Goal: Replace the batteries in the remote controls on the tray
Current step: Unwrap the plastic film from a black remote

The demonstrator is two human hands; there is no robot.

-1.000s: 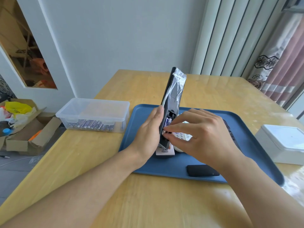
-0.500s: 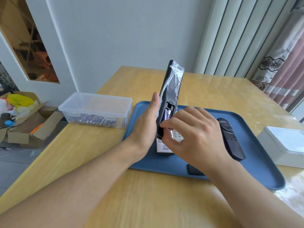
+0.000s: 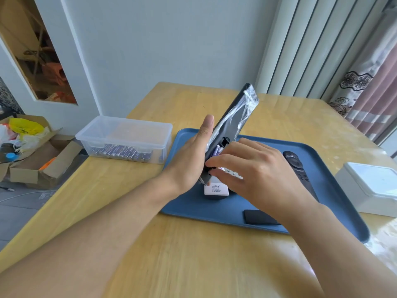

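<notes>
My left hand (image 3: 189, 160) holds a long black remote wrapped in clear plastic (image 3: 233, 119) upright over the blue tray (image 3: 335, 214), tilted to the right. Its battery compartment is open and purple batteries (image 3: 217, 149) show inside. My right hand (image 3: 253, 175) has its fingertips pinched at the lower end of that compartment, on a battery. Under the hands a white remote (image 3: 214, 188) lies on the tray. A black remote (image 3: 297, 166) lies to the right, and a black battery cover (image 3: 257, 217) lies near the tray's front edge.
A clear plastic box (image 3: 126, 134) holding several purple batteries stands left of the tray. A white lidded box (image 3: 371, 186) sits at the table's right edge. Cardboard boxes with clutter (image 3: 32, 151) are on the floor to the left. Curtains hang at the right.
The black remote has tilted further to the right. My right hand stays pinched at the battery compartment, and the view has shifted slightly.
</notes>
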